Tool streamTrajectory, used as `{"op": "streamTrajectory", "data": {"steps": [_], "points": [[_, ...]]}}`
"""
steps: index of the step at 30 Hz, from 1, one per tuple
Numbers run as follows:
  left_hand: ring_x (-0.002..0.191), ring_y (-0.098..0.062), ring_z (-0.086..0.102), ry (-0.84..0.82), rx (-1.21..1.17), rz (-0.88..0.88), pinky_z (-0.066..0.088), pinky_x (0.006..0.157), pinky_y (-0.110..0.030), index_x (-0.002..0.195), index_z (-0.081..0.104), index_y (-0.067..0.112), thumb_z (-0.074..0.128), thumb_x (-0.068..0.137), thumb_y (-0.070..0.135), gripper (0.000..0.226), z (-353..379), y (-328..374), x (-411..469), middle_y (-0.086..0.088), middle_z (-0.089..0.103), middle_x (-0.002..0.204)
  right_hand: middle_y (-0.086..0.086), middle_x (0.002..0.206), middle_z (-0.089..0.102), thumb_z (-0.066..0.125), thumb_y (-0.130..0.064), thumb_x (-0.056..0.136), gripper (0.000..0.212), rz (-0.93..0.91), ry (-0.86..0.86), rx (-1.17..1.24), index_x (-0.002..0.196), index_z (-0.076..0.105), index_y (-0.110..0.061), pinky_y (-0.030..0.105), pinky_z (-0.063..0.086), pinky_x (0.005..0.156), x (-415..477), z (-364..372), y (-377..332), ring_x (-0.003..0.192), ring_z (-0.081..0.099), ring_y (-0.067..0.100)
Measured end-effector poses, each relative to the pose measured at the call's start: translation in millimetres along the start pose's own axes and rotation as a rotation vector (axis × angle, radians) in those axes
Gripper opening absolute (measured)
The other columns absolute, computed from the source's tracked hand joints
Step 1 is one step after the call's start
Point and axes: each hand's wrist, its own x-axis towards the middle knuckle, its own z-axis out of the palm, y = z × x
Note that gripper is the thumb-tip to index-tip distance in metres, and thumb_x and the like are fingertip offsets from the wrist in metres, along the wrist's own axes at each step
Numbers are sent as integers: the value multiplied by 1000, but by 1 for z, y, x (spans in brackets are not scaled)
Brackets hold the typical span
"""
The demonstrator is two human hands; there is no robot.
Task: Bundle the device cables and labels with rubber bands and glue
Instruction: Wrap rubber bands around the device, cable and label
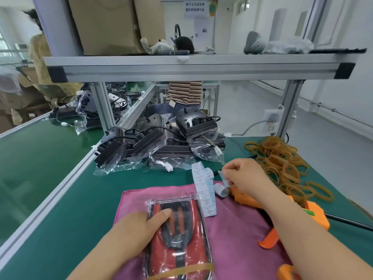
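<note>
Grip from the left hand (139, 229), thumb over the top and other fingers hidden beneath, steadies the red-and-black device (181, 245) in its clear plastic bag (175, 199) on the pink cloth (242, 229), probably for labelling. The right hand (248, 174) pinches the pale end of the white paper label strip (203, 190) just beyond the bag, seemingly to peel one; a tan rubber band (181, 270) already rings the bag's near end.

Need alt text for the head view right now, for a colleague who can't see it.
The left hand holds a bagged red device on a pink cloth, while the right hand pinches the label strip. Rubber bands and an orange glue gun lie to the right.
</note>
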Motion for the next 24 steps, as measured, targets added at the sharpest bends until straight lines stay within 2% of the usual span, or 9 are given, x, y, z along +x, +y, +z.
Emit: {"op": "streamTrajectory", "data": {"steps": [3, 5, 7, 10, 12, 14, 18, 21, 24], "points": [[56, 1, 58, 140, 19, 35, 43, 63, -15, 68, 59, 17, 34, 86, 73, 64, -4, -7, 1, 4, 64, 61, -14, 77, 63, 60, -19, 90, 16, -29, 220, -166, 77, 67, -26, 25, 42, 61, 18, -25, 16, 76, 58, 10], [63, -2, 62, 290, -99, 56, 44, 65, -22, 67, 63, 23, 32, 80, 75, 62, -7, -11, 1, 4, 67, 62, -5, 86, 66, 56, -14, 92, 19, 31, 318, -298, 78, 67, -20, 27, 41, 61, 32, -40, 34, 80, 57, 16], [78, -1, 62, 443, -207, 95, 42, 68, -24, 72, 64, 32, 37, 84, 69, 48, -9, -14, 3, 10, 68, 72, 4, 92, 70, 52, -6, 92, 22, 150, 317, -440, 82, 71, -13, 28, 46, 65, 44, -47, 52, 83, 61, 23], [88, -3, 62, 571, -304, 135, 43, 76, -32, 80, 64, 42, 50, 96, 50, 23, -10, -9, 2, 14, 69, 84, 5, 103, 69, 49, -8, 95, 21, 253, 209, -616, 96, 69, -12, 26, 49, 66, 55, -44, 69, 90, 64, 21], [89, -2, 63, 578, -350, 166, 43, 78, -30, 84, 66, 42, 53, 95, 46, 17, -9, -4, 3, 16, 70, 88, 6, 91, 67, 55, -17, 94, 15, 241, 184, -607, 86, 65, -11, 26, 45, 56, 63, -40, 80, 75, 60, 19], [86, 4, 62, 569, -382, 195, 42, 76, -23, 84, 69, 41, 55, 92, 45, 16, -8, 3, 3, 24, 68, 88, 5, 76, 61, 61, -23, 91, 21, 252, 208, -553, 74, 59, -11, 26, 37, 47, 67, -36, 86, 64, 53, 18], [84, 9, 60, 574, -406, 233, 43, 75, -22, 83, 69, 46, 58, 92, 41, 15, -9, 10, 1, 28, 68, 89, 3, 68, 58, 63, -22, 87, 23, 293, 249, -514, 67, 58, -12, 24, 33, 43, 72, -38, 88, 59, 53, 17], [84, 0, 64, 559, -399, 228, 46, 76, -27, 82, 71, 42, 58, 91, 41, 16, -7, 10, 1, 22, 69, 84, 3, 65, 57, 65, -29, 87, 29, 261, 255, -544, 64, 56, -12, 25, 32, 42, 68, -41, 89, 57, 52, 17], [83, -3, 65, 573, -396, 235, 48, 74, -29, 83, 71, 43, 59, 92, 40, 15, -5, 15, 0, 21, 70, 82, 5, 62, 56, 59, -21, 87, 30, 239, 330, -501, 60, 53, -11, 26, 33, 44, 63, -50, 82, 55, 52, 20]]}}
